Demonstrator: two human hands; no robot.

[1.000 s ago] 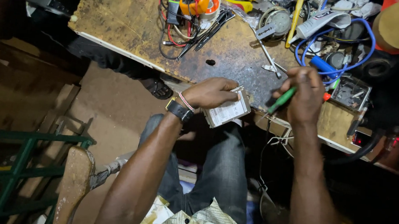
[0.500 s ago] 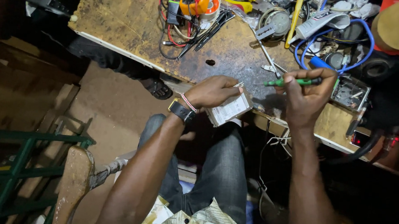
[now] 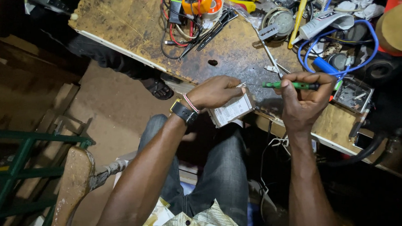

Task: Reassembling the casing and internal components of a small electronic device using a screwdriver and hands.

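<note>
My left hand (image 3: pixel 216 91) rests on a small flat silver device (image 3: pixel 233 110) at the near edge of the worn workbench (image 3: pixel 123 19), pinching a tiny metal part at its fingertips. My right hand (image 3: pixel 303 98) grips a green-handled screwdriver (image 3: pixel 289 85), held level with its thin shaft pointing left toward the left fingertips. A dark watch and a beaded band sit on my left wrist.
The bench top holds tangled red and black wires (image 3: pixel 173 30), an orange meter (image 3: pixel 197 1), a blue cable (image 3: pixel 344 47), tweezers, a round speaker part (image 3: pixel 279 20) and a small open tray (image 3: pixel 353 94). Another person's sandalled foot (image 3: pixel 159 87) is below the bench. A green frame (image 3: pixel 13 163) stands at left.
My right hand has turned the screwdriver from pointing down-left to level, and brought its tip toward my left fingertips. The left hand stayed on the device.
</note>
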